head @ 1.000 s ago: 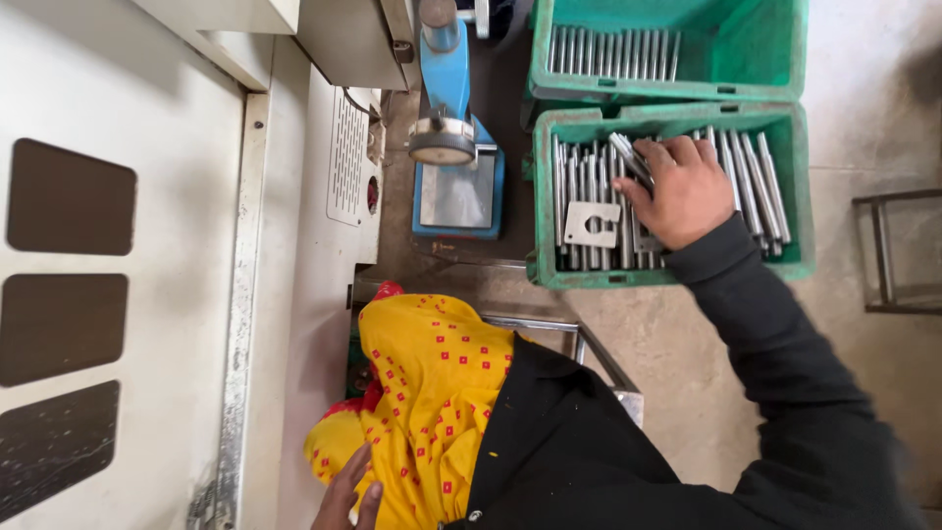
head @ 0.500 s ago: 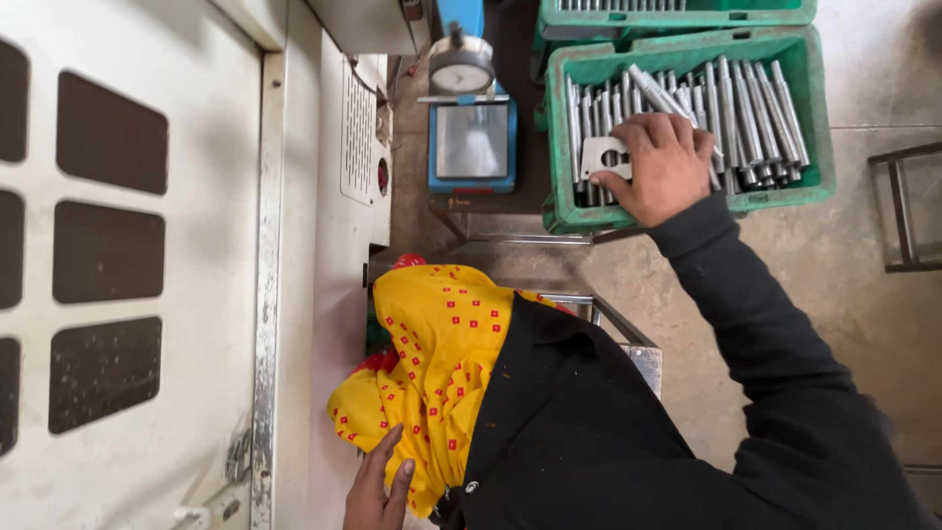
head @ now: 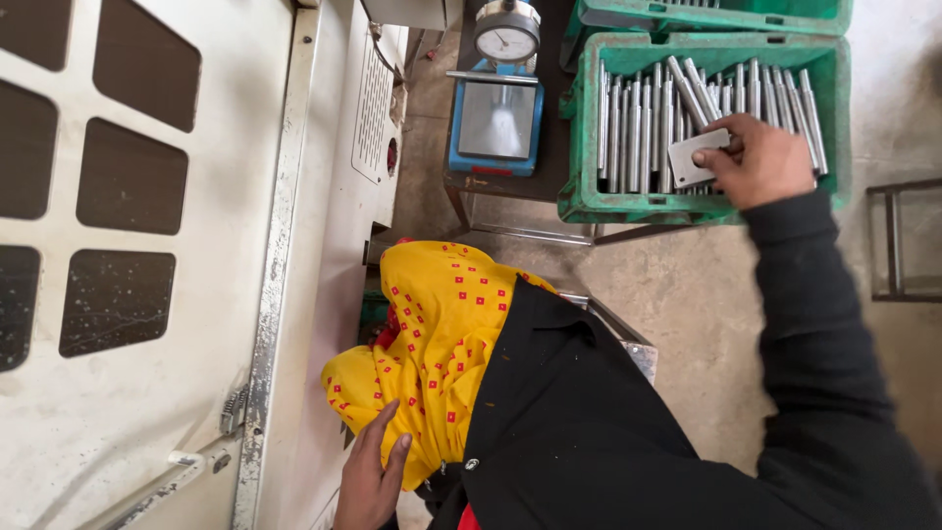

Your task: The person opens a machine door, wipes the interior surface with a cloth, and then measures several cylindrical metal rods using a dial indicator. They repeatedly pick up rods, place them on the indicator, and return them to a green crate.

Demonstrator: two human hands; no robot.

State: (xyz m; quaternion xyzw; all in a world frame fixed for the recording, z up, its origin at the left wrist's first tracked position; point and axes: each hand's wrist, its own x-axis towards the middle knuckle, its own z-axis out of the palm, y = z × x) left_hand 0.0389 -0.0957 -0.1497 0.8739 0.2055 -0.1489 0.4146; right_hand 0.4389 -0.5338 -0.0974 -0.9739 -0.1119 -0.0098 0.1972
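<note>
My right hand (head: 763,160) reaches into a green plastic crate (head: 579,186) and grips a flat grey metal plate (head: 695,157) above several long steel rods (head: 638,128) lying side by side in it. My left hand (head: 371,474) rests at the bottom of the view against the yellow cloth with red dots (head: 437,344) at my waist, fingers spread, holding nothing. A black sleeve covers my right arm.
A blue gauge stand with a round dial (head: 506,34) and a grey plate (head: 497,120) sits left of the crate. A second green crate (head: 706,15) lies behind it. A large white machine panel (head: 147,265) fills the left side. A metal frame (head: 903,240) stands at right on the concrete floor.
My right hand has lifted the grey plate off the rods and drawn it toward the crate's near edge. My left hand has come further into view at the waist.
</note>
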